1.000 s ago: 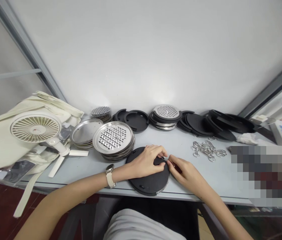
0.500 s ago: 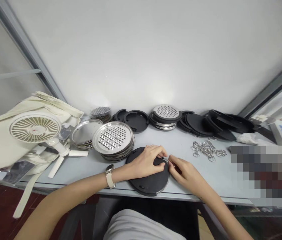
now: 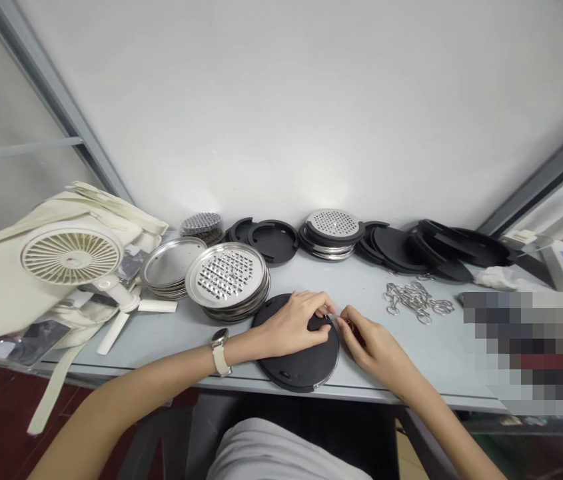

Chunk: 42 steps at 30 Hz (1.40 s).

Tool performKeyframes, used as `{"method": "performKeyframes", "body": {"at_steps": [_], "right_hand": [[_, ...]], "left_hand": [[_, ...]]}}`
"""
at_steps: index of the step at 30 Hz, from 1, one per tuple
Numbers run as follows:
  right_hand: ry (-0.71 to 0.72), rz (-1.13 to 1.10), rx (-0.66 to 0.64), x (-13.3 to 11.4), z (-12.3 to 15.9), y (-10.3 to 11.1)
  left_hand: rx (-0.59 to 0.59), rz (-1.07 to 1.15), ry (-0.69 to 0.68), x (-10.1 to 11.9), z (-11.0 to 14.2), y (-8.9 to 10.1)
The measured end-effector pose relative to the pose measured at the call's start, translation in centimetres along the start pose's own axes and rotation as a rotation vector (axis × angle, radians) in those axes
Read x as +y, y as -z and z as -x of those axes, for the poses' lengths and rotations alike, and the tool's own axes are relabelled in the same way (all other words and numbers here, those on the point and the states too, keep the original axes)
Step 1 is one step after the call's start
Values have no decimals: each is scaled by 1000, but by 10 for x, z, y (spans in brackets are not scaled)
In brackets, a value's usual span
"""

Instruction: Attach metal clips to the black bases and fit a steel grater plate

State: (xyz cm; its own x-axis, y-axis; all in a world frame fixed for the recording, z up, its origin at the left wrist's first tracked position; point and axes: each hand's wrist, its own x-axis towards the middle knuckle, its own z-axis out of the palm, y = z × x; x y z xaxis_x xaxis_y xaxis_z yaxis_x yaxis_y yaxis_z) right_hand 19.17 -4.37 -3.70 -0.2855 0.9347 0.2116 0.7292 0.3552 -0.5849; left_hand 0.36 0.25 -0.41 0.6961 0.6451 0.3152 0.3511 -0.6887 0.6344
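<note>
A black round disc [image 3: 301, 370] is laid flat at the front edge of the bench [image 3: 411, 370], about midway along it. It is covered in part by the left hand [image 3: 294, 325], whose palm is set across the top; the forefinger and thumb are curled at the right rim, but whether anything is pinched between them cannot be told. A small metal hook [image 3: 332, 317] is pinched at that rim between the thumb and forefinger of the right hand [image 3: 368, 343]. Loose metal hooks [image 3: 415, 300] are heaped farther toward the right end. Left of the disc, a stack of grater plates [image 3: 226, 277] is placed, while black round covers [image 3: 401, 248] are piled along the back edge. A white fan [image 3: 72, 257] is seen at the left end.
</note>
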Motion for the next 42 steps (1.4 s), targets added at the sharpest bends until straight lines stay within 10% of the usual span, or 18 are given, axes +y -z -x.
{"method": "performKeyframes", "body": {"at_steps": [42], "right_hand": [[33, 42, -70, 5, -3, -2]], "left_hand": [[36, 38, -2, -3, 1, -3]]}}
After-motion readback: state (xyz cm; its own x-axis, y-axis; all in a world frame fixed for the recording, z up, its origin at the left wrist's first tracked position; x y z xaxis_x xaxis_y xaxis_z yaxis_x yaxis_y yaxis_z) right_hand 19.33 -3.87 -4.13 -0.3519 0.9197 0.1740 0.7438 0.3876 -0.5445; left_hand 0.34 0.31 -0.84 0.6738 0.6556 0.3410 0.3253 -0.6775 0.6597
